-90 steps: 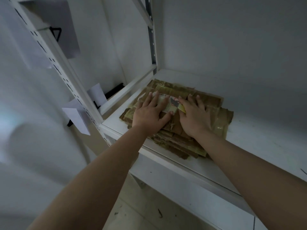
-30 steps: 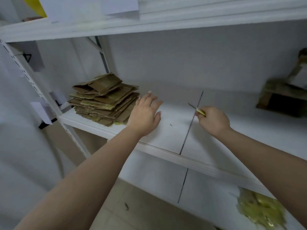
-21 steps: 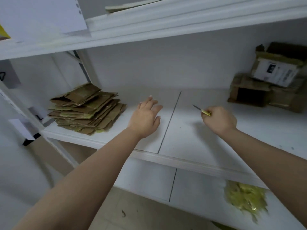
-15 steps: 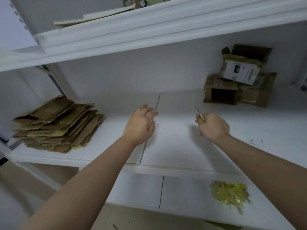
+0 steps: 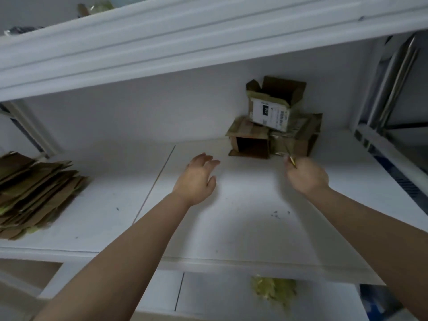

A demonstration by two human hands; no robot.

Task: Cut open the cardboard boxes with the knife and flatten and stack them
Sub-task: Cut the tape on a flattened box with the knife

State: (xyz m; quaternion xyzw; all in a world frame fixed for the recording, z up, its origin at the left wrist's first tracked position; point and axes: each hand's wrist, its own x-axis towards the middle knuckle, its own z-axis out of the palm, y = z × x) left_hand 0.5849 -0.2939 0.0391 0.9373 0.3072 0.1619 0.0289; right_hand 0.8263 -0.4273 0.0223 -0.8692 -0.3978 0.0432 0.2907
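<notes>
A pile of flattened cardboard (image 5: 34,193) lies at the left end of the white shelf (image 5: 231,223). Three unflattened boxes stand at the back right: an open-topped box with a white label (image 5: 273,105) sits on an open-fronted box (image 5: 251,140) and a third box (image 5: 298,137). My left hand (image 5: 196,179) hovers over the shelf with relaxed fingers, holding nothing, a little left of the boxes. My right hand (image 5: 305,174) grips the yellow-handled knife (image 5: 292,160), its blade pointing at the lower boxes.
A white shelf board (image 5: 208,42) hangs close overhead. A metal upright (image 5: 398,72) stands at the right end. Crumpled yellow-green tape (image 5: 273,290) lies on the lower shelf. Small specks of debris (image 5: 278,214) dot the shelf surface.
My view and both hands have swung right, away from the flattened pile that my hands were pressing. Both hands now reach toward the boxes at the back right, the knife still in my right hand.
</notes>
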